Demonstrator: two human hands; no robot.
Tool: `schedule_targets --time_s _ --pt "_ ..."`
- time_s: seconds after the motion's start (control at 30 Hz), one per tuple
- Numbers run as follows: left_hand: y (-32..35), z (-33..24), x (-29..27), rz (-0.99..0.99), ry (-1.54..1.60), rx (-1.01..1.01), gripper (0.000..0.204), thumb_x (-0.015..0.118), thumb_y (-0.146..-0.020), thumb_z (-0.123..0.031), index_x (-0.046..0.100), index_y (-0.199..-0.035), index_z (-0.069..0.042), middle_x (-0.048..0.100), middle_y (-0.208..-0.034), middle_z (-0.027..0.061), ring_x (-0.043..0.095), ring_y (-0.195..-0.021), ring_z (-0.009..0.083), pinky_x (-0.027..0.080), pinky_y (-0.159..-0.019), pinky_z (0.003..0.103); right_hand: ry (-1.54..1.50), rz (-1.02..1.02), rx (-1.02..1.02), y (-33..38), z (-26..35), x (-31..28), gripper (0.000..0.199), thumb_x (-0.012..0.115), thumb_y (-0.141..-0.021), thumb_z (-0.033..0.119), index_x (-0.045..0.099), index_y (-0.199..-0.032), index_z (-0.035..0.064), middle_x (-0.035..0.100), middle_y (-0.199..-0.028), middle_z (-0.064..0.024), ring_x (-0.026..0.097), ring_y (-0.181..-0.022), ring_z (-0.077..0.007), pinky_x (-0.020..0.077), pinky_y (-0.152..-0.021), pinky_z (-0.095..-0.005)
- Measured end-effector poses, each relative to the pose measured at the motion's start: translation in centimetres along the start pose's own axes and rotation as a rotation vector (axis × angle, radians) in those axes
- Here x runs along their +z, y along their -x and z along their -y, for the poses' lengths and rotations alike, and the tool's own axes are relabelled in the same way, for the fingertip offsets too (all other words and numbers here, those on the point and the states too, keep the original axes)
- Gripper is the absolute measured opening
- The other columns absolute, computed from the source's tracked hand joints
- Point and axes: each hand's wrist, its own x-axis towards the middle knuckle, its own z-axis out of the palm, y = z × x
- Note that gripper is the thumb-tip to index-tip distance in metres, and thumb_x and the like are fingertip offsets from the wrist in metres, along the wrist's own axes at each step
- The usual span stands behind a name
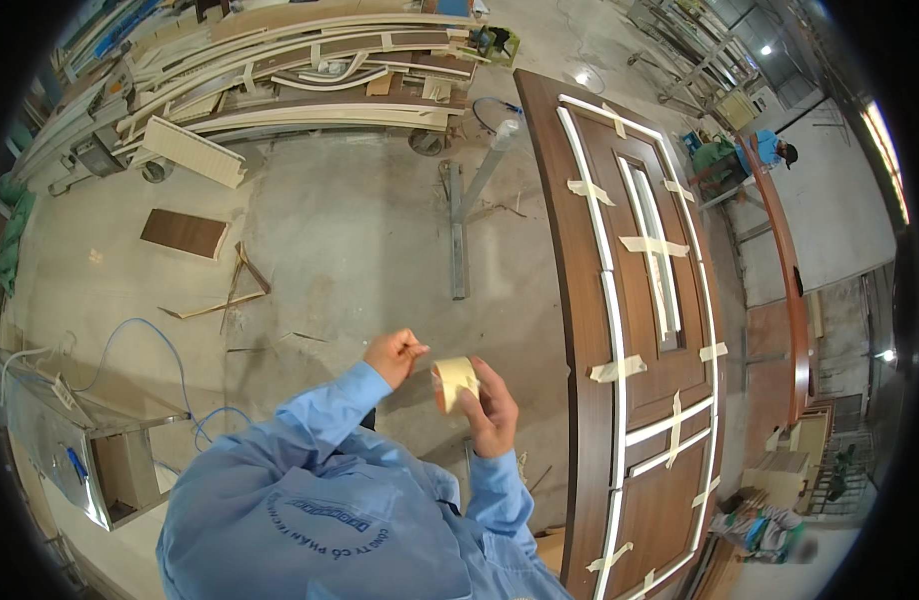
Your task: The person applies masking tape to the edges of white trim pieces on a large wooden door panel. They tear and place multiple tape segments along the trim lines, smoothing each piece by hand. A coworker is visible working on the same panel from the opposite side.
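Observation:
In my right hand (pixel 495 412) is a roll of pale yellow masking tape (pixel 458 385), gripped between thumb and fingers, its orange-brown inside partly turned to the left. My left hand (pixel 395 358) is just left of the roll, fingers closed in a pinch; whether a tape end is in them is too small to tell. To the right of both hands, and apart from them, is a brown panelled door (pixel 590 400). White strips (pixel 620 400) run along its panels, and short pieces of masking tape (pixel 618 369) cross them. A narrow slot opens in its upper panel.
A metal stand (pixel 458 235) stands on the floor ahead. Long mouldings and boards (pixel 310 75) fill a cart at the far left. A brown board (pixel 185 233) and wood scraps lie on the floor. A blue hose (pixel 183 375) curls beside a metal-edged bench (pixel 130 430). Another person (pixel 765 155) works beyond the door.

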Motion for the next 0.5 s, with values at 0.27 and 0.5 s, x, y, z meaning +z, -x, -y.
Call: schedule_targets --time_s 0.27,0.5 --pt "-10.0 -4.4 -11.9 -0.207 0.270 0.056 0.031 0.050 -0.104 -0.020 0.056 -0.081 -0.001 0.056 -0.058 0.0039 0.053 -0.048 0.0114 0.043 -0.046 0.028 0.000 0.127 -0.003 -17.7 -1.6 6.7 0.045 0.061 -0.095 0.000 0.051 -0.138 -0.0047 0.067 -0.116 -0.0129 0.063 -0.104 -0.0153 0.0482 -0.093 -0.0285" --pt "-26.0 -8.8 -16.9 -0.211 0.551 -0.076 0.039 0.047 -0.105 -0.037 0.063 -0.090 -0.005 0.068 -0.070 0.0094 0.063 -0.060 0.0149 0.046 -0.054 0.028 -0.052 0.149 -0.005 -33.5 -2.9 6.6 0.042 0.060 -0.095 -0.001 0.052 -0.136 -0.0046 0.068 -0.112 -0.0122 0.064 -0.100 -0.0137 0.0492 -0.089 -0.0269"
